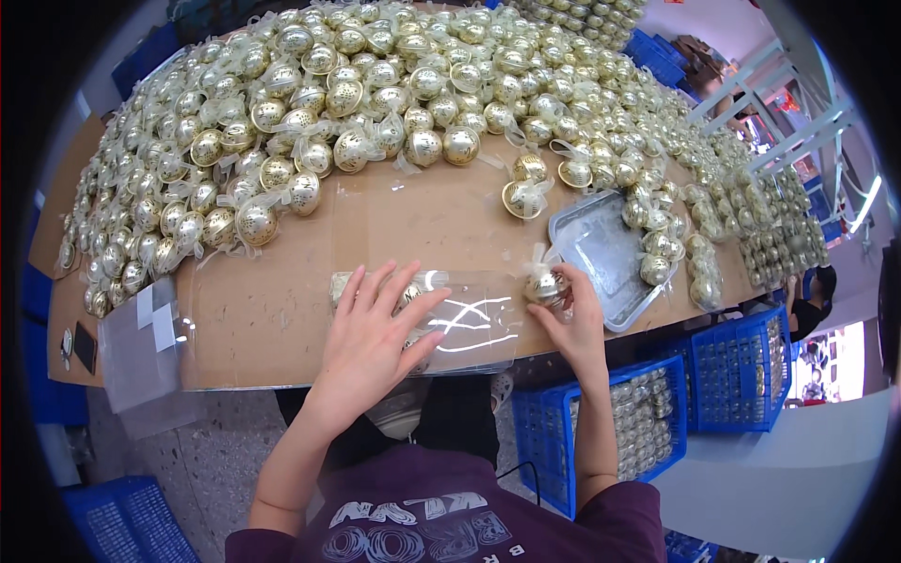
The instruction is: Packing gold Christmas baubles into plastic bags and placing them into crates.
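Note:
My right hand (574,314) pinches a gold ball ornament (542,287) with a pale ribbon bow, just right of a clear plastic box (479,314) lying at the table's near edge. Across the left part of that box lies my left hand (375,324), fingers stretched and apart. Some gold ornaments show through the plastic beneath and beside its fingers; the hand hides how many. The box's right part shows only shiny plastic with bright reflections.
A huge heap of gold ball ornaments (343,97) covers the back of the cardboard-topped table (272,319). At right stands a grey tray (601,249). Clear plastic sheets (141,328) and a dark phone-like slab (84,348) lie at left. Blue crates (544,422) of packed ornaments stand below right.

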### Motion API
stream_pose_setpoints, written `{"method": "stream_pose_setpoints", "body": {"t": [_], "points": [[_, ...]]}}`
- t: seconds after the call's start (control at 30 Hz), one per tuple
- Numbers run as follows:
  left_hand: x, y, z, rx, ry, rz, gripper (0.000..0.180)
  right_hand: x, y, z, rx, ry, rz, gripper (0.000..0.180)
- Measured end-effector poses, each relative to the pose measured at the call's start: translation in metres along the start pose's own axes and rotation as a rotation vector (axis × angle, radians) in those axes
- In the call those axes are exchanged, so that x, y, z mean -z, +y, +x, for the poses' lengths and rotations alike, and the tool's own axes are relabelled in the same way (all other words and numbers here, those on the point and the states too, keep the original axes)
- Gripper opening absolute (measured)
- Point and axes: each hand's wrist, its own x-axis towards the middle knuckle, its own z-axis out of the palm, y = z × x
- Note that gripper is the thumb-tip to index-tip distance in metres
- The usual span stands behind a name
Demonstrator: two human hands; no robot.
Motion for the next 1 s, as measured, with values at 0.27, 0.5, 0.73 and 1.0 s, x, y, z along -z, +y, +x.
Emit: {"method": "stream_pose_setpoints", "body": {"t": [0.27,0.5,0.73,1.0], "points": [[-0.003,0.004,0.004,-0.12,-0.008,0.121,0.039,-0.061,-0.039,-0.009,-0.175,-0.155,0.766,0.058],[0.004,0.004,-0.001,-0.037,-0.026,0.08,0.037,-0.001,0.027,0.034,-0.169,0.272,0.132,0.019],[0.002,0.008,0.004,-0.069,0.001,0.09,0.037,0.09,0.17,0.131,-0.006,-0.089,-1.053,0.043],[0.004,0.008,0.003,-0.069,-0.001,0.071,0.035,0.084,0.087,0.091,0.101,0.075,-0.099,0.067]]}}
